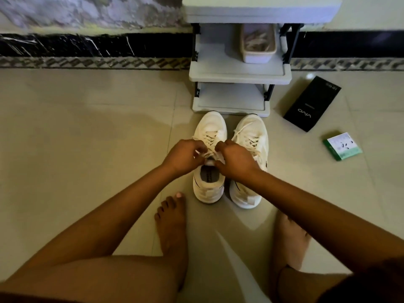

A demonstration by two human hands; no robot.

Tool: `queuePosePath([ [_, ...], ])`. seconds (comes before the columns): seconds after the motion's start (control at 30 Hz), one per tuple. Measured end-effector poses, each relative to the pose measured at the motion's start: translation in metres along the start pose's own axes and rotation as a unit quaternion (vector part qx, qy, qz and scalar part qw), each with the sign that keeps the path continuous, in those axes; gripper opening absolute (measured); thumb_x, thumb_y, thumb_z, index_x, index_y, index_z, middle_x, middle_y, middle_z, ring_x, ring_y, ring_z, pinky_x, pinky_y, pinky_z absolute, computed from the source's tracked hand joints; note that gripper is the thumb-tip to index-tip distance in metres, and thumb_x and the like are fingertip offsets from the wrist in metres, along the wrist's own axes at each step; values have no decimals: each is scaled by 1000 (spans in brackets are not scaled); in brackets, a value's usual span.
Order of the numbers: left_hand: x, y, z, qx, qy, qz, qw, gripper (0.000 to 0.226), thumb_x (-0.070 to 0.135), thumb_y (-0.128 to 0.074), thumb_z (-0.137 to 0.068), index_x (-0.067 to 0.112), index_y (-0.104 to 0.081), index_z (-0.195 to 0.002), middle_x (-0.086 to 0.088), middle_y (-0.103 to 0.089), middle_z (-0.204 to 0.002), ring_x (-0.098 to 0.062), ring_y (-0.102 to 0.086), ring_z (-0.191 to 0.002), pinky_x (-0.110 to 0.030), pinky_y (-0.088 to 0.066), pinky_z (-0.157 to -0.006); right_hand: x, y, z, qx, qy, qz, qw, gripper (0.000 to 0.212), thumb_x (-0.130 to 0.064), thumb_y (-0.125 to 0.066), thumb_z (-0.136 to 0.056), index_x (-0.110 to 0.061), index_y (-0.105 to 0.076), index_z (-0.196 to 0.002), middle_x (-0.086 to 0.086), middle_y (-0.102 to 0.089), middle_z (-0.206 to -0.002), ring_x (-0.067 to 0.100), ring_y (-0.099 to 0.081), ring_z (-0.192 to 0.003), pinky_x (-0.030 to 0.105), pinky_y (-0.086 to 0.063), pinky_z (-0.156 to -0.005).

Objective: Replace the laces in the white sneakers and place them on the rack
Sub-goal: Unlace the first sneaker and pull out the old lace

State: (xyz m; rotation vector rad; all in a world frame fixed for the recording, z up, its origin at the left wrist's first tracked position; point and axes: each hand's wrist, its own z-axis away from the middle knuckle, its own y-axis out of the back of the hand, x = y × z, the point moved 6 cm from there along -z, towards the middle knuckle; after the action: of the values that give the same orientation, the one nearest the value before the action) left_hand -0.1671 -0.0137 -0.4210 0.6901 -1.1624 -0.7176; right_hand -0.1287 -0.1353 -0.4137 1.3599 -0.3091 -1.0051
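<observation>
Two white sneakers stand side by side on the tiled floor, toes toward the rack (238,75). Both hands work over the left sneaker (209,189). My left hand (183,156) pinches a white lace (207,138) near the top eyelets, and my right hand (235,161) pinches the other end of that lace. The right sneaker (251,132) stands beside it, laced, its laces loose, partly hidden by my right wrist. The grey rack's lower shelves hold no shoes.
A pale tub (258,43) with lace-like strands sits on the rack's middle shelf. A black phone box (312,103) and a small green-and-white box (342,146) lie on the floor to the right. My bare feet rest near the sneakers' heels.
</observation>
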Motion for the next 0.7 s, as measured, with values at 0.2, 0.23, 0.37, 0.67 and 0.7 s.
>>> queuePosePath([
  [0.2,-2,-7,0,87,46,95,991,10,12,-74,-75,16,-66,-80,-1,-69,-92,-17,-65,-83,-34,-54,-77,6,-2,-8,76,-45,-144,986,19,-18,-62,-84,-4,-59,-98,14,-59,-101,29,-59,-87,39,-50,-73],
  [0.23,-2,-7,1,88,55,99,990,10,13,-73,-75,17,-65,-77,-1,-69,-92,-16,-64,-82,-32,-53,-76,9,-3,-8,86,-63,-179,978,16,-16,-62,-83,-4,-59,-94,14,-60,-97,28,-59,-84,38,-49,-71],
  [0.37,-5,-3,3,117,90,172,974,15,11,-70,-78,17,-59,-72,2,-64,-75,-13,-61,-72,-28,-50,-70,24,5,-4,141,-146,-341,918,10,-15,-57,-87,-7,-52,-84,16,-61,-80,29,-58,-75,36,-47,-69],
  [0.67,-50,41,12,289,223,397,842,36,5,-64,-85,17,-47,-114,-16,-55,-119,-20,-62,-91,-32,-56,-76,35,23,1,157,-117,-124,973,51,-12,-61,-85,-7,-39,-131,18,-43,-132,32,-46,-115,42,-46,-91],
  [0.7,-49,41,11,256,216,297,894,53,8,-67,-83,21,-41,-128,-15,-45,-131,-22,-56,-105,-35,-52,-87,28,22,2,151,-79,-97,981,57,-12,-62,-83,-6,-38,-134,17,-39,-137,32,-41,-120,40,-42,-95],
])
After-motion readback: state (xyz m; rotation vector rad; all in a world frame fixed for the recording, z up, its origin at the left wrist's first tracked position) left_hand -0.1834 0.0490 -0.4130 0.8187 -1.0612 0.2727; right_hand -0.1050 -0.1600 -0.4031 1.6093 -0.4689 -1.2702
